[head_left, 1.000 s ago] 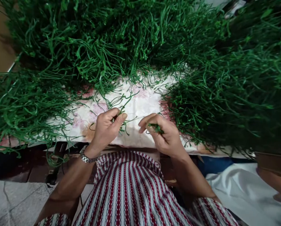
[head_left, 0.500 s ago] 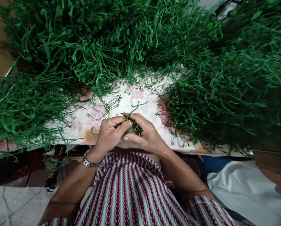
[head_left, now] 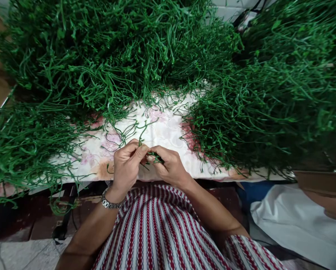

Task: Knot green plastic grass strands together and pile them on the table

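My left hand (head_left: 126, 165), with a metal watch on the wrist, pinches a thin green branching stem (head_left: 141, 132) between thumb and forefinger. The stem's forked tip points up and away over the table edge. Close beside it, my right hand (head_left: 170, 165) is closed on several short green stem pieces (head_left: 156, 157), which show between its thumb and fingers. The fingertips of both hands almost meet. Where the stems join, if they do, is hidden by my fingers.
Big heaps of similar green stems lie at the back (head_left: 114, 48), left (head_left: 24, 142) and right (head_left: 269, 112). Under them is a flowered white tablecloth (head_left: 162, 131). A person in white clothing (head_left: 294, 221) is at the right, beside a brown edge (head_left: 320, 182).
Both hands have shifted left in view, and the held stem with them. My right thumb, stretched out before, is now folded against the fingers. The whole view has also moved slightly.
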The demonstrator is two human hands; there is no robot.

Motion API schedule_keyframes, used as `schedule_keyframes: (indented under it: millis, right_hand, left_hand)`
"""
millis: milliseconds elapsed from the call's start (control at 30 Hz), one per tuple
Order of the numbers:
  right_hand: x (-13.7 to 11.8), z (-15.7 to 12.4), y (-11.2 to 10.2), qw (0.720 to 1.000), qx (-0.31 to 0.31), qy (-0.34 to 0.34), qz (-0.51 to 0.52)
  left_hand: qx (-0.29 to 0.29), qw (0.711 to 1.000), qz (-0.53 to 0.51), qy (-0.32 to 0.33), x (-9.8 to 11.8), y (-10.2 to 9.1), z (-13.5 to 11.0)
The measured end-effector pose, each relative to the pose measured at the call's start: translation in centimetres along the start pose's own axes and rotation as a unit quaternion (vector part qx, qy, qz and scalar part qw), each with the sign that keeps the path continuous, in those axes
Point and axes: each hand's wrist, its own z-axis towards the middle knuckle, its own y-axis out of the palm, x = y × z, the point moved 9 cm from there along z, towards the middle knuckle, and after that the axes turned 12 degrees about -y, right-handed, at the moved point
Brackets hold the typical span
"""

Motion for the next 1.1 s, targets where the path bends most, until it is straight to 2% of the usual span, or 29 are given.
schedule_keyframes:
  millis: [100, 267, 433, 567, 667, 700, 767, 800, 867, 933, 967, 1033, 1067, 1100]
  right_hand:
    - [-0.3, 0.0, 0.5, 1.000, -0.023, -0.004, -0.016]
    - [-1.1, -0.3, 1.3, 1.000, -0.007, -0.007, 0.007]
    - [-1.2, -0.7, 0.8, 0.999, 0.019, 0.048, -0.004]
    - [-1.7, -1.4, 0.7, 0.996, 0.035, 0.069, 0.031]
    - [-3.1, -2.1, 1.9, 0.996, -0.006, 0.038, 0.082]
    - [-3.6, -2.3, 2.4, 0.995, -0.034, 0.023, 0.087]
    - [-4.2, -2.3, 2.4, 0.995, -0.075, 0.000, 0.064]
    - [-4.4, -2.1, 1.5, 0.996, -0.075, -0.010, 0.038]
    - [-5.6, -1.3, -1.7, 0.996, -0.050, -0.070, -0.035]
    - [-7.5, -0.8, -6.0, 0.979, -0.020, -0.145, -0.144]
    - [-8.3, -0.6, -8.5, 0.963, 0.001, -0.157, -0.218]
    - [-9.5, -0.7, -15.2, 0.909, 0.102, -0.137, -0.380]
    - [-10.3, -1.1, -18.9, 0.865, 0.170, -0.124, -0.456]
    - [-10.4, -1.3, -22.2, 0.818, 0.208, -0.091, -0.528]
  left_hand:
    - [0.009, 0.998, -0.024, -0.050, -1.0, 0.2, 0.2]
    - [0.057, 0.998, 0.007, -0.026, -1.0, 0.1, 0.3]
    - [0.055, 0.998, 0.026, -0.017, -1.0, 0.9, -0.1]
    - [0.049, 0.998, 0.023, -0.023, -1.0, 1.1, 0.3]
    - [0.100, 0.994, -0.013, -0.035, -0.2, -0.4, 1.8]
    - [0.139, 0.989, -0.051, -0.017, 0.5, -1.3, 2.2]
    - [0.147, 0.987, -0.059, 0.041, 2.2, -1.7, 2.7]
    - [0.132, 0.989, -0.020, 0.057, 2.8, -1.2, 2.8]
    - [0.067, 0.997, 0.025, 0.034, 2.6, 0.2, 2.9]
    - [0.070, 0.997, 0.010, 0.012, 1.9, 0.0, 2.4]
    - [0.084, 0.996, -0.004, 0.008, 1.7, -0.5, 2.0]
    - [0.087, 0.996, 0.011, 0.002, 1.2, -1.0, 1.5]
    - [0.077, 0.997, 0.013, -0.009, 0.8, -1.0, 1.4]
    - [0.067, 0.997, 0.015, -0.019, 0.4, -1.0, 1.3]
